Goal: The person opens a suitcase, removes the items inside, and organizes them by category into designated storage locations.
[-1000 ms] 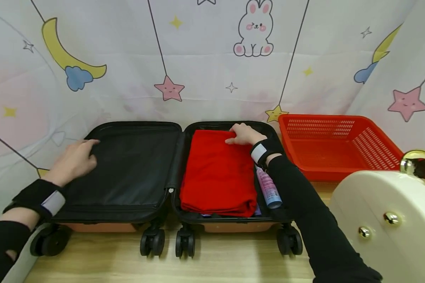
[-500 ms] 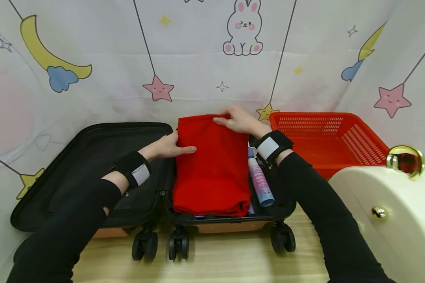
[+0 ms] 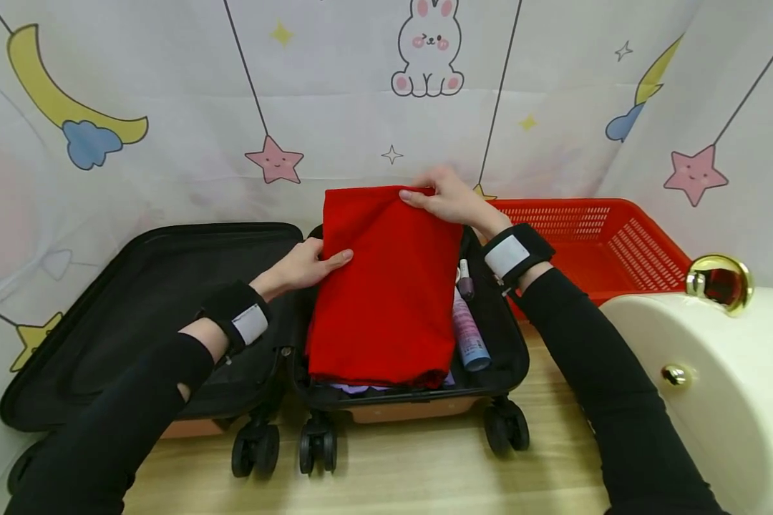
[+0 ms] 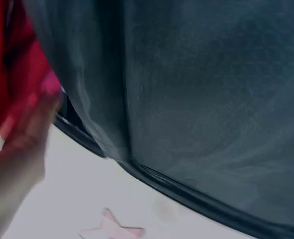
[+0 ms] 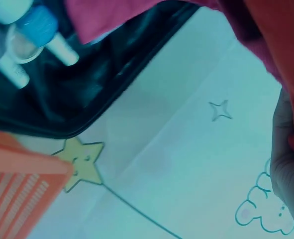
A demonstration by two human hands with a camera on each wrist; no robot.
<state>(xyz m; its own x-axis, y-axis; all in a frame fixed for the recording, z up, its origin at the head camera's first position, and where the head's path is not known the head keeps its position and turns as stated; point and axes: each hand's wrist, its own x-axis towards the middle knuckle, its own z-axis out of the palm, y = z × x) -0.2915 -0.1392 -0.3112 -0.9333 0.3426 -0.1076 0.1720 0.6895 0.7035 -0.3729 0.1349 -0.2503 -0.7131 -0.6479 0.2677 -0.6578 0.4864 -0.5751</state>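
Observation:
A folded red cloth (image 3: pixel 386 286) lies in the right half of an open black-lined suitcase (image 3: pixel 509 365), its far end lifted off the case. My right hand (image 3: pixel 447 199) pinches the top edge near the far right corner, thumb in front. At the left edge, my left hand (image 3: pixel 303 266) grips the cloth with its thumb over the front; its other fingers are hidden behind. Pinkish fabric (image 5: pixel 107 17) shows under the red in the right wrist view. Beside the cloth lie a pink-and-blue bottle (image 3: pixel 469 336) and a small dark bottle with a white cap (image 3: pixel 466 282).
The suitcase's left half (image 3: pixel 135 300) lies open with a flat black lining. A red plastic basket (image 3: pixel 644 250) stands at the right, behind a white rounded piece (image 3: pixel 702 372) with gold knobs. A printed curtain (image 3: pixel 335 86) hangs behind.
My left hand has come from over the left half of the suitcase to the cloth's left edge. Both hands have raised the cloth's far end, uncovering more of the bottles beside it.

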